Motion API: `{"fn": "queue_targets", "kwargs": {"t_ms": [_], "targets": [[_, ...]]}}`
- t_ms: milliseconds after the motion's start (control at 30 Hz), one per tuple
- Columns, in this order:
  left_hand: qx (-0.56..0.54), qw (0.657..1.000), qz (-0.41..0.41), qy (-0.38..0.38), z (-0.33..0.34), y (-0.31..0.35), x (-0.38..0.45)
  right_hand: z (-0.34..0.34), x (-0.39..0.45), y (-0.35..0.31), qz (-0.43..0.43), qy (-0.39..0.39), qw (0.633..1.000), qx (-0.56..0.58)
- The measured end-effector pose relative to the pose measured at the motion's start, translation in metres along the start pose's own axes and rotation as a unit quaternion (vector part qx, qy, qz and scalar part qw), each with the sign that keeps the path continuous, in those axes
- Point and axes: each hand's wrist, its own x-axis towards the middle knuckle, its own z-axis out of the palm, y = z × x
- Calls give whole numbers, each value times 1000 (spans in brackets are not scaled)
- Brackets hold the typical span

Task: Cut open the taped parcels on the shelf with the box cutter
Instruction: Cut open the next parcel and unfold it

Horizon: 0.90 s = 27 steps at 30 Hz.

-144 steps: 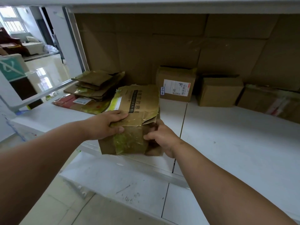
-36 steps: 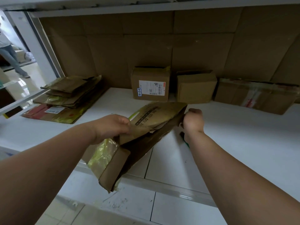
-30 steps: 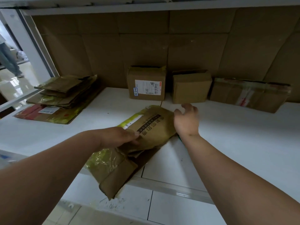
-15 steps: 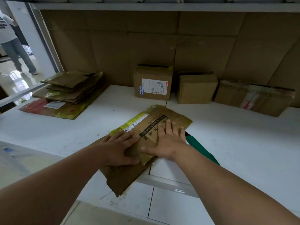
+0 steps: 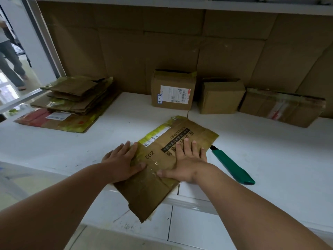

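Observation:
A flattened brown cardboard parcel (image 5: 158, 170) with yellow-green tape and black print lies at the front of the white shelf (image 5: 270, 150), its near corner hanging over the edge. My left hand (image 5: 122, 160) presses flat on its left side. My right hand (image 5: 187, 161) presses flat on its right side, fingers spread. The green-handled box cutter (image 5: 232, 166) lies on the shelf just right of my right hand, its blade end tucked under the parcel's corner. Three taped parcels stand at the back: a labelled box (image 5: 173, 90), a plain box (image 5: 221, 95) and a long low box (image 5: 282, 107).
A stack of flattened cartons (image 5: 72, 98) lies at the back left on a red and yellow sheet (image 5: 52, 121). Cardboard lines the back wall. A metal upright (image 5: 45, 40) stands at the left; beyond it a person's legs (image 5: 10, 64) are on the floor.
The opened parcel was folded down and laid flat on the shelf. Both hands went from gripping it to pressing flat on it. The box cutter, earlier hidden, now shows beside my right hand.

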Motion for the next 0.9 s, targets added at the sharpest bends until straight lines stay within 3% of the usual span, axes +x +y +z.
{"fn": "queue_targets", "kwargs": {"t_ms": [367,567,700,767,900], "targets": [[66,993,78,64,-28,4,-6,-7,3,-41,76,42,995,-40],[48,993,92,56,-52,6,3,-2,9,-23,13,44,999,9],[47,979,140,139,-35,16,11,1,15,-15,-23,53,998,32],[29,981,176,79,-30,25,16,2,18,-11,-39,67,997,25],[133,972,192,7,-35,32,31,2,24,-5,-58,71,996,8]]}}
